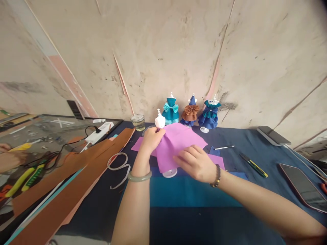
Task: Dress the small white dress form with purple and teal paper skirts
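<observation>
**Pink cloth over a tiny dress form: who's holding what**

The pink fabric [176, 143] sits dead centre on the desk [255, 149], draped over a little white mannequin [160, 121]. Only the mannequin's neck knob pokes out at the cloth's 11 o'clock, and its round base [170, 173] peeks out at 6.

The left hand [152, 137] is up by the neck with its fingers closed together on the top edge of the cloth. My guess is that's the anchor, so the sheet can't slide off the shoulders. The right hand [195, 162] lies on the lower part at about 4 o'clock, fingers curled down onto the cloth. It looks like it's keeping the cloth snug against the body, but I can't tell if it's pinching or just pressing.

Under the stand there's a teal cloth [189, 192] spread flat.

Further out:
- At 12 o'clock, lined up against the wall, are three dressed mannequins in teal [170, 110], brown [191, 112] and blue [209, 115]. They're probably parked back there to stay out of the way.
- A glass jar [138, 122] is at 10.
- At 3 o'clock there's a pen [224, 147] and a utility knife [253, 165], both near the right hand.
- Past those, a phone [304, 187] lies face up.
- At 8 to 9 o'clock there's a white ribbon loop [119, 166], long brown strips [76, 177] and a power strip [99, 132].
- Way off at 9 o'clock is somebody else's hand [7, 157], well apart from all this.
</observation>
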A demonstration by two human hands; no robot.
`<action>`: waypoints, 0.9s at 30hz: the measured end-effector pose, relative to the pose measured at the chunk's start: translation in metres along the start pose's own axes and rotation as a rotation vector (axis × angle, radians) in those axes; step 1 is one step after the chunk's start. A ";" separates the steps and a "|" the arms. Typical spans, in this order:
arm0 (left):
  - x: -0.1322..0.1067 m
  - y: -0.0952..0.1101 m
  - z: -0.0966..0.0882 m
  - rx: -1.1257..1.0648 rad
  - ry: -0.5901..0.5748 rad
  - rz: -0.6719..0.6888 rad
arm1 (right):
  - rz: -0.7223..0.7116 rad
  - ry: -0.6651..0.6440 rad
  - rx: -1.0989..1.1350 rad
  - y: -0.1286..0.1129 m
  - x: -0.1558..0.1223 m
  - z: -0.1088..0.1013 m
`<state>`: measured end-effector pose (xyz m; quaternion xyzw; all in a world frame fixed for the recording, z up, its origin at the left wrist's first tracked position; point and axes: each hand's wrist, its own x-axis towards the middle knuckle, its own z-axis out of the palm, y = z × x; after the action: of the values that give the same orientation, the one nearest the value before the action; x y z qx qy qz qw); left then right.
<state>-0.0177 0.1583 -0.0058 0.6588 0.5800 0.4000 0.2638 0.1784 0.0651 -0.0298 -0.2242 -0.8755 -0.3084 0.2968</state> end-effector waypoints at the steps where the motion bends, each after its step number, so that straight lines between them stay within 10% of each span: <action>1: 0.001 -0.001 0.000 -0.008 0.000 -0.001 | 0.004 0.001 0.016 -0.002 -0.004 -0.001; 12: -0.002 0.001 0.016 -0.032 -0.037 0.067 | 0.139 -0.072 0.238 -0.013 -0.033 -0.002; 20: -0.034 0.036 0.039 0.184 -0.031 0.413 | 0.695 0.129 0.609 0.019 -0.029 -0.038; 27: -0.054 0.049 0.069 0.332 -0.100 0.424 | 0.989 0.090 0.594 0.027 -0.021 -0.034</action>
<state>0.0661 0.1047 -0.0150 0.8187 0.4728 0.3129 0.0909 0.2222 0.0573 -0.0111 -0.5004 -0.7022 0.1170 0.4928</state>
